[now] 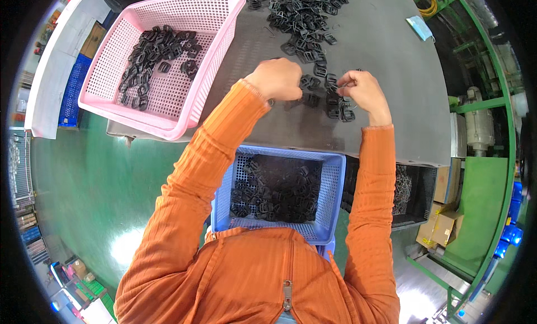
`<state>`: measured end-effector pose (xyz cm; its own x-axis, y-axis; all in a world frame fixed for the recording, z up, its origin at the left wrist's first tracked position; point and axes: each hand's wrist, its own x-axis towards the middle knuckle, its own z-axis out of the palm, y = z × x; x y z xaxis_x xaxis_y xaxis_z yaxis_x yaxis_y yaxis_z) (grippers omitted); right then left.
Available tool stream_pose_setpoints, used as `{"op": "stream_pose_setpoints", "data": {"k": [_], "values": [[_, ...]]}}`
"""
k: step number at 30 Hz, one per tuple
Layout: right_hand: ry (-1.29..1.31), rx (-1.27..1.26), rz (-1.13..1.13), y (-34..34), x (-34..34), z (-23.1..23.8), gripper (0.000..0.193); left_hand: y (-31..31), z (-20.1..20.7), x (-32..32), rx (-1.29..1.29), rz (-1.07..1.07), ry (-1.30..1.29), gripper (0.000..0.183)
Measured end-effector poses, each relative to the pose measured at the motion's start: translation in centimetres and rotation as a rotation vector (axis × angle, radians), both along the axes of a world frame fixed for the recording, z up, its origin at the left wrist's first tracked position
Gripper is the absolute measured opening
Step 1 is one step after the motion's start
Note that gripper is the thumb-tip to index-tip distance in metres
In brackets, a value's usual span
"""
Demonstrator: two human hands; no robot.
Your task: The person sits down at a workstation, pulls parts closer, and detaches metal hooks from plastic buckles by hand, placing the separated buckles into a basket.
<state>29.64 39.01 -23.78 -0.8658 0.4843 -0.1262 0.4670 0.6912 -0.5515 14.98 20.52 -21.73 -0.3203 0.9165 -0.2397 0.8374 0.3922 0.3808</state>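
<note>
Small black plastic buckles with slots lie on the grey tabletop [408,111]. My left hand [277,79] is closed above the table, its fingers curled under; whatever it holds is hidden. Just right of it lie a few loose buckles [309,82]. My right hand [363,92] pinches with thumb and fingertips at the top of a small cluster of buckles [339,109], seemingly on one of them. Farther back, a large heap of the same buckles [302,16] trails toward my hands.
A pink perforated basket [193,109] holding buckles stands on the table at left. Against my body, below the table edge, is a blue basket [334,198] with more black pieces. A dark crate [422,195] sits lower right. A blue face mask [419,27] lies far right.
</note>
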Motion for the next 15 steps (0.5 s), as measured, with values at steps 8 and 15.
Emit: {"op": "stream_pose_setpoints", "data": {"k": [8, 15], "values": [[0.168, -0.298, -0.261, 0.9, 2.3, -1.8, 0.018, 2.4, -3.6, -0.6, 0.484, 0.125, -0.299, 0.018], [0.284, -0.308, -0.397, 0.5, 2.4, -3.8, 0.019, 4.2, -7.0, 2.3, 0.565, 0.349, -0.732, 0.016]]}}
